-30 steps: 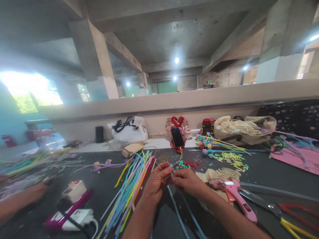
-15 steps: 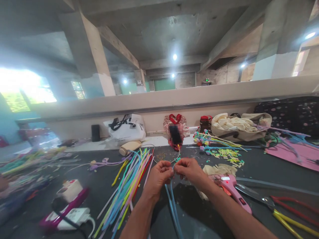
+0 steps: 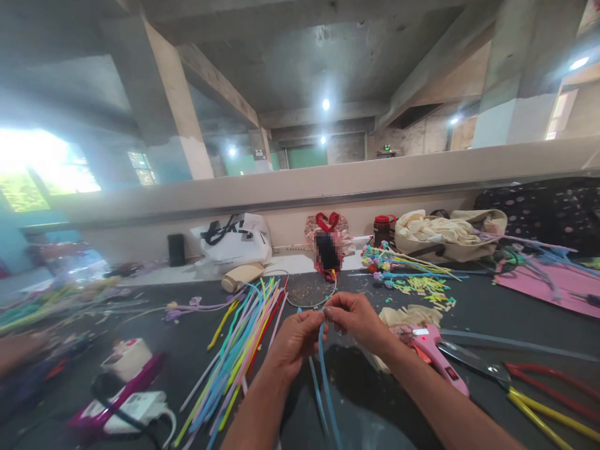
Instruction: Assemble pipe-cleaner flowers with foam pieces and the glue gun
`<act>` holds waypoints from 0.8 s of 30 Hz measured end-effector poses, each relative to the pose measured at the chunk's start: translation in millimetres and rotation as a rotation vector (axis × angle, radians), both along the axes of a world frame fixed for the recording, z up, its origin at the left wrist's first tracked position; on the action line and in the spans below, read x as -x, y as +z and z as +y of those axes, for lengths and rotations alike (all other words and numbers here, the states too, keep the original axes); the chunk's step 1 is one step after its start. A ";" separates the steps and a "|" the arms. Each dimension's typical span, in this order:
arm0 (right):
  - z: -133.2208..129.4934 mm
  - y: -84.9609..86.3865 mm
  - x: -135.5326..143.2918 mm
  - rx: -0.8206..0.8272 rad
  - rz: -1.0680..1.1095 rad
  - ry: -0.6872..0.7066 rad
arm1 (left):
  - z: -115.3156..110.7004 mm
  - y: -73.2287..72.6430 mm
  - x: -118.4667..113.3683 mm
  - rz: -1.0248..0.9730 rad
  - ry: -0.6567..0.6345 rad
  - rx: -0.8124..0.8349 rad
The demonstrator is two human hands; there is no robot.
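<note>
My left hand (image 3: 300, 337) and my right hand (image 3: 354, 315) meet at the centre, fingertips nearly touching. Both pinch the upper part of light blue pipe cleaners (image 3: 328, 390), whose long ends hang down between my forearms. A small blue tip sticks up above my left fingers. The exact spot where the fingers grip is too small to make out. Left of my hands lies a fanned bundle of coloured pipe cleaners (image 3: 244, 356). To the right are a pink glue gun (image 3: 438, 356) and a crumpled beige cloth (image 3: 407, 317).
Scissors (image 3: 499, 372) with red and yellow handles lie at the right, a power strip (image 3: 117, 394) at the left. Behind are a phone (image 3: 329, 251), a white bag (image 3: 234, 244), cut yellow pieces (image 3: 424, 287) and a fabric basket (image 3: 435, 240). Another person's hand (image 3: 21, 353) shows at the far left.
My left hand has turned and shifted slightly down and left, and a blue tip now shows above it. The hanging blue strands have moved a little. More of the other person's hand shows at far left.
</note>
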State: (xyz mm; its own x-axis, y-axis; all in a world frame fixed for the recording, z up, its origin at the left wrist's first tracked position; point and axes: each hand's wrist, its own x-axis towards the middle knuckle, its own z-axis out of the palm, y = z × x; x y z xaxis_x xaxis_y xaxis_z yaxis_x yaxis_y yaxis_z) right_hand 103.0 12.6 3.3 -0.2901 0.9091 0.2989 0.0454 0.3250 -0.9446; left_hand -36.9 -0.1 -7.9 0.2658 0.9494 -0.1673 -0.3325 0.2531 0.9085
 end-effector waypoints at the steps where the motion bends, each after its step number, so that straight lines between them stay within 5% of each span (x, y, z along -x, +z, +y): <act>1: 0.0 0.0 -0.3 -0.007 -0.006 -0.002 | 0.3 -0.4 0.1 -0.018 -0.010 0.006; 14: 0.6 -3.6 -1.8 -0.113 -0.010 -0.018 | -0.5 2.0 -3.7 -0.113 0.007 0.055; 20: 2.7 -3.4 -1.3 0.070 0.112 0.040 | -3.4 5.9 -4.5 -0.007 0.096 -0.009; 24: 6.6 -8.1 0.9 0.174 0.015 -0.063 | -3.0 1.8 -7.8 0.151 0.159 -0.151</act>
State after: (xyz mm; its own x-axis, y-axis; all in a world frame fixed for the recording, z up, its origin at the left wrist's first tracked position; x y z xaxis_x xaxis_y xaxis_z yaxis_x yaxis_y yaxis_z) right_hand 102.1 19.3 -4.9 -0.2277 0.9637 0.1397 0.0463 0.1540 -0.9870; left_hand -29.0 -3.1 -6.1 0.0940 0.9945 -0.0470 -0.2151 0.0664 0.9743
